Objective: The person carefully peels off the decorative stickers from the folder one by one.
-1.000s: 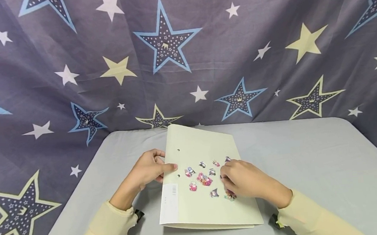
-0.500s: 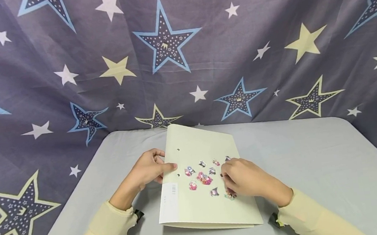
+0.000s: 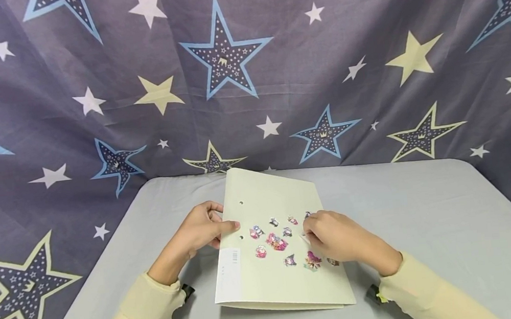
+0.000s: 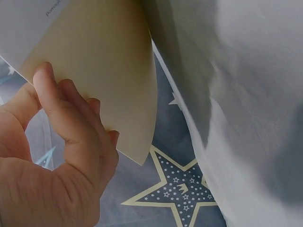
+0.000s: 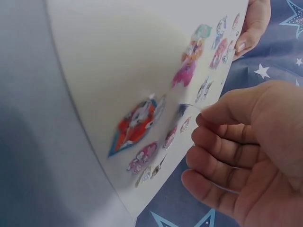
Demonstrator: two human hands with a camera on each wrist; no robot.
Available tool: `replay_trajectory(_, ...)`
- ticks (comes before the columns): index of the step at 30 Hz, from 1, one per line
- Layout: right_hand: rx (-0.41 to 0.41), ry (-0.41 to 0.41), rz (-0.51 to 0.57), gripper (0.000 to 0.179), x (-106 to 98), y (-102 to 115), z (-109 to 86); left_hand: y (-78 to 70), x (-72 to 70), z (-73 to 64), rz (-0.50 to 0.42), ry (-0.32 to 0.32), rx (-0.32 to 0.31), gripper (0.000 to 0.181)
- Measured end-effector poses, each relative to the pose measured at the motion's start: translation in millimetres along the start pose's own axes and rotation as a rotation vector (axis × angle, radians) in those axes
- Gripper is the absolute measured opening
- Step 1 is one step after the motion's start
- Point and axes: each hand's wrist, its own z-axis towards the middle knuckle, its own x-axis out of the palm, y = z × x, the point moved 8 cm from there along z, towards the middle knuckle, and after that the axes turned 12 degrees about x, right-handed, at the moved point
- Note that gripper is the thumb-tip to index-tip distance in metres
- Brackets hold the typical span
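Observation:
A cream folder [image 3: 277,286] stands tilted above the table, its front dotted with several small cartoon stickers [image 3: 276,241]. My left hand [image 3: 202,229] grips its left edge, thumb on the front and fingers behind. In the left wrist view those fingers [image 4: 78,111] lie against the folder's back. My right hand [image 3: 337,236] is over the right half of the front. Between thumb and forefinger it pinches a small thin sticker [image 5: 188,106], whose edge stands off the surface in the right wrist view. A red and blue sticker [image 5: 137,123] sits lower on the folder there.
The grey-covered table [image 3: 428,225] spreads around the folder. A dark curtain with stars [image 3: 246,68] hangs behind it. A white label with a barcode [image 3: 230,275] is on the folder's lower left, with two punched holes above it.
My right hand has shifted slightly to the right and up, uncovering a pink sticker and a brownish one near the folder's right side. My left hand keeps its place on the left edge.

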Motion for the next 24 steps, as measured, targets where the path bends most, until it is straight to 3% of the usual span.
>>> replay_trajectory(9, 0.029, 0.079, 0.086, 0.027, -1, -4, 0.6, -0.9, 0.3, -0.7, 0.016, 0.0, -0.004, 0.066)
replay_trajectory(16, 0.05, 0.093, 0.123, 0.026, -4, -8, 0.5, -0.8, -0.3, -0.2, 0.035, -0.002, -0.009, 0.065)
replay_trajectory(20, 0.065, 0.066, 0.113, 0.021, -10, -11, 1.3, 0.7, -0.8, -0.3, 0.046, -0.001, -0.012, 0.065)
replay_trajectory(24, 0.08, -0.021, 0.044, 0.024, -20, -17, 1.5, 4.1, -2.2, 0.5, 0.056, -0.007, -0.027, 0.064)
